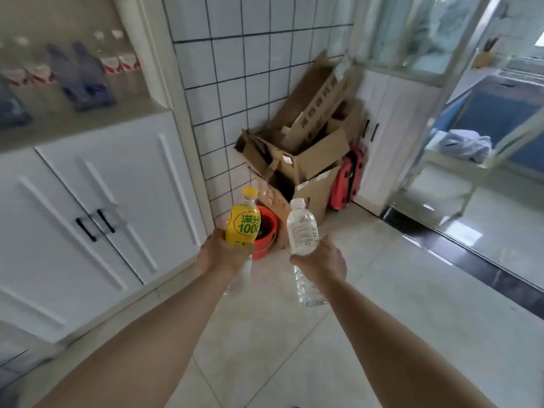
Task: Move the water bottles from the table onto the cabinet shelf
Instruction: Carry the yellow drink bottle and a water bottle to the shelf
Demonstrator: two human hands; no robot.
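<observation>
My left hand (223,254) grips a yellow-labelled bottle (243,219) with a yellow cap, held upright. A second clear bottle (240,278) hangs below that hand, mostly hidden. My right hand (321,262) grips a small clear water bottle (302,228) with a white cap, upright. Another clear ribbed bottle (309,290) hangs beneath the same hand. The cabinet shelf (88,125) lies at the upper left, with several bottles (79,75) standing on it, blurred. Both hands hover over the floor in front of the cabinet.
White cabinet doors (97,213) with black handles fill the left. A pile of cardboard boxes (300,154), a red bucket (265,231) and a red bag (346,181) sit in the tiled corner ahead. A glass door (441,39) stands at the right.
</observation>
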